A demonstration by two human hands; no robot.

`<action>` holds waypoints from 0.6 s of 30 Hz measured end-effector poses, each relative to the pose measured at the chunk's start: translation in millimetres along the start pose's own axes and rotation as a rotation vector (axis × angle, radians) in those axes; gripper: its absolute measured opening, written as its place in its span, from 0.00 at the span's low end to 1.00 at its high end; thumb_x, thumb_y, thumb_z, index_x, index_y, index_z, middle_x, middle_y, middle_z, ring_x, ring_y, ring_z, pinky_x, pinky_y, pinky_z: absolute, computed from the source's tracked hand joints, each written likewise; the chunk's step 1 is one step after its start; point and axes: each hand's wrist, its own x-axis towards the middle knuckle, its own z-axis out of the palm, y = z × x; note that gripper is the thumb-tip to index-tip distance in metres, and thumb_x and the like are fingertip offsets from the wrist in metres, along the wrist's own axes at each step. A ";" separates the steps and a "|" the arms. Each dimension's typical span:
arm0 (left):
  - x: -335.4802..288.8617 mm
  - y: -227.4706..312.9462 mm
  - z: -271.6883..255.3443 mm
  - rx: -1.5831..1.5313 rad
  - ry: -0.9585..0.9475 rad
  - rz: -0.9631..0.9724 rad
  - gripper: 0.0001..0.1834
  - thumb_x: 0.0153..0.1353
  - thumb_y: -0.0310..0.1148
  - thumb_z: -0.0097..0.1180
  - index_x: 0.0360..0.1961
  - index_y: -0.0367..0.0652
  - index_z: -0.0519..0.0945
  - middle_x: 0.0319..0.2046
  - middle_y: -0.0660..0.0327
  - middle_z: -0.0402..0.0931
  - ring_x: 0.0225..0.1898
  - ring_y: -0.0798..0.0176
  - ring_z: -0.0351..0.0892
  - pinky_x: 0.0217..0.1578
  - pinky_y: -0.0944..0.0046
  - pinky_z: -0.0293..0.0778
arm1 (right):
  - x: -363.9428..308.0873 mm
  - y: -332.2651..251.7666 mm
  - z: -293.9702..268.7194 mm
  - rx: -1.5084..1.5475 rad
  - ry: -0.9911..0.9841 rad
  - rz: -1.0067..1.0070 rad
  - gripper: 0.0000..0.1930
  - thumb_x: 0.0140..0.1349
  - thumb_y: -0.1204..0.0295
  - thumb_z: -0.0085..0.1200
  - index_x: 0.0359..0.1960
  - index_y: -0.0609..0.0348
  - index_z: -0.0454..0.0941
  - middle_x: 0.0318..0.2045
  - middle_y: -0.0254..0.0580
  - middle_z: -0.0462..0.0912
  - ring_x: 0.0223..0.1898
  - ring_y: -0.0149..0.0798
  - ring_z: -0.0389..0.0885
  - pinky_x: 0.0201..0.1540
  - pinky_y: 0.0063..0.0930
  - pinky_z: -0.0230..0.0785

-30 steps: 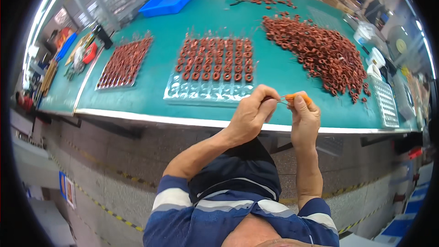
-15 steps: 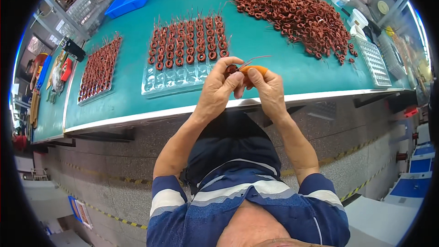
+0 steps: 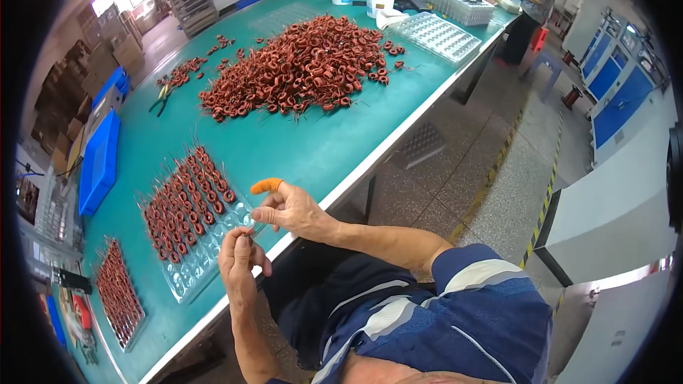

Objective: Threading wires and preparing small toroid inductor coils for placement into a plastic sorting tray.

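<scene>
My left hand is closed in a pinch above the table's front edge. A small wire-wound ring coil sits at its fingertips, mostly covered by them. Close beside it is my right hand, with an orange finger cot on the outstretched index finger. The right thumb and other fingers are bent together near the coil; what lies between them is hidden. Just left of the hands, a clear plastic tray holds rows of red-brown coils with upright wire leads; its near pockets hold none.
A large heap of loose coils covers the far middle of the green table. Pliers lie left of it. A second filled tray, a blue bin, white tubs and a clear tray stand around. A person works far right.
My view has swung to the right, so the table runs diagonally. The right index finger has lifted away from the coil, and the hands are slightly farther apart.
</scene>
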 end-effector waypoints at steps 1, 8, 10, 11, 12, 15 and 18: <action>0.7 1.6 -1.1 0.003 -0.013 -0.057 0.19 0.71 0.42 0.41 0.40 0.34 0.72 0.21 0.64 0.66 0.19 0.71 0.66 0.18 0.71 0.65 | 0.0 -0.5 -2.6 0.026 -0.018 0.003 0.15 0.62 0.64 0.59 0.40 0.65 0.78 0.23 0.33 0.77 0.23 0.24 0.73 0.26 0.19 0.67; -2.4 -4.8 -8.2 0.314 -0.140 0.119 0.16 0.68 0.37 0.48 0.49 0.34 0.70 0.24 0.65 0.67 0.21 0.73 0.67 0.23 0.74 0.64 | 3.3 12.4 1.3 0.222 -0.119 0.184 0.14 0.61 0.63 0.60 0.37 0.64 0.77 0.23 0.34 0.77 0.22 0.24 0.75 0.22 0.17 0.69; -4.4 -6.9 -11.8 0.229 -0.088 0.076 0.16 0.69 0.38 0.48 0.48 0.35 0.71 0.24 0.65 0.67 0.21 0.74 0.66 0.20 0.75 0.63 | -0.9 3.2 4.3 0.225 -0.159 0.112 0.15 0.62 0.63 0.59 0.37 0.65 0.76 0.23 0.35 0.77 0.21 0.25 0.75 0.22 0.18 0.69; -4.5 -7.6 -9.0 0.172 -0.017 0.103 0.15 0.69 0.38 0.48 0.46 0.36 0.71 0.23 0.66 0.67 0.20 0.75 0.65 0.19 0.76 0.61 | -3.5 -3.3 6.0 0.230 -0.207 0.045 0.16 0.62 0.63 0.59 0.37 0.67 0.75 0.23 0.37 0.77 0.20 0.26 0.74 0.22 0.18 0.68; -6.0 -8.6 -6.6 0.171 -0.014 0.105 0.15 0.69 0.38 0.48 0.46 0.36 0.71 0.23 0.66 0.67 0.20 0.75 0.65 0.19 0.76 0.61 | -5.5 -5.6 4.5 0.173 -0.242 0.004 0.16 0.63 0.63 0.58 0.39 0.67 0.74 0.25 0.37 0.78 0.22 0.27 0.75 0.24 0.19 0.69; -8.8 -8.7 5.8 0.062 0.041 0.180 0.16 0.67 0.40 0.51 0.42 0.36 0.71 0.21 0.66 0.67 0.20 0.74 0.65 0.20 0.75 0.60 | -15.2 -9.3 3.7 0.185 -0.189 -0.038 0.13 0.64 0.66 0.56 0.39 0.66 0.74 0.24 0.36 0.77 0.22 0.26 0.75 0.24 0.18 0.69; -7.1 -13.7 11.9 0.028 0.075 0.189 0.15 0.67 0.40 0.50 0.41 0.36 0.71 0.21 0.66 0.66 0.19 0.74 0.64 0.19 0.75 0.60 | -13.7 -3.3 0.7 0.201 -0.193 -0.002 0.12 0.64 0.67 0.55 0.40 0.65 0.74 0.25 0.35 0.77 0.22 0.25 0.75 0.25 0.18 0.68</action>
